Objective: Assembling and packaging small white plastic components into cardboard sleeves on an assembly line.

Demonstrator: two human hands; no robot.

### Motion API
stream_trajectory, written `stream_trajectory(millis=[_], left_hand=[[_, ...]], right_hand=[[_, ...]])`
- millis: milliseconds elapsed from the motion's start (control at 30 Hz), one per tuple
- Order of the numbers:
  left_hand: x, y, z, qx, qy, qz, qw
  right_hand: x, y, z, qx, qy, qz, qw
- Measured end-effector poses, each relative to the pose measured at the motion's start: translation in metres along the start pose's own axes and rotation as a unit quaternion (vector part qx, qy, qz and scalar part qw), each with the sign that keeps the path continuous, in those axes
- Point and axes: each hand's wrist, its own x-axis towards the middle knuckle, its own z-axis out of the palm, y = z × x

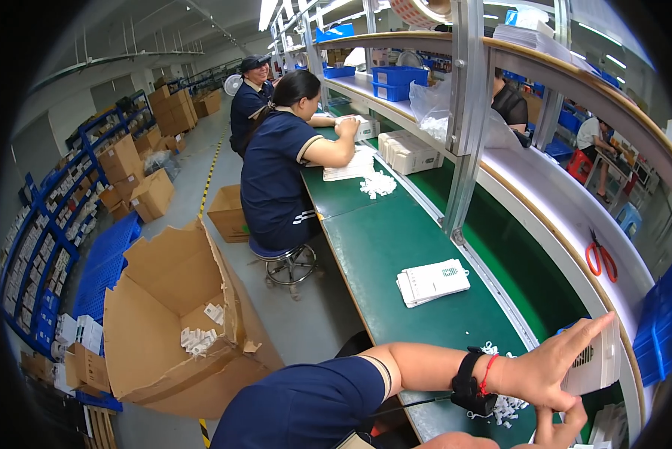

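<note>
A white box (602, 359) tilts just right of the left hand (534, 372), the nearer of 2, its long axis partly hidden. Left fingers (584, 336) spread across it; neither hand's grip can be told. The right hand (560, 426) bends below, near small white pieces (508, 409) littering the green table (373, 258).

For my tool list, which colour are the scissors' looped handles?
Red; the scissors' looped handles show best in the head view.

Head camera: worn on the head, upright, angled down
Facing: along the green desk (366, 232) toward the seated co-worker (276, 172)
Nearest: the hands (534, 376), close at lower right
Reach: wide fisheye, out to blue shelves (57, 218) far left
</note>
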Motion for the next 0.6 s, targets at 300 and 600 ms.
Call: stream_trajectory(millis=[300, 600], left_hand=[[-0.012, -0.005, 0.004, 0.035, -0.014, 0.051, 0.998], [-0.003, -0.006, 0.0, 0.088, -0.051, 0.113, 0.988]], right_hand=[[0.011, -0.02, 0.02, 0.44, 0.317, -0.128, 0.831], [0.012, -0.019, 0.032, 0.555, 0.306, -0.121, 0.764]])
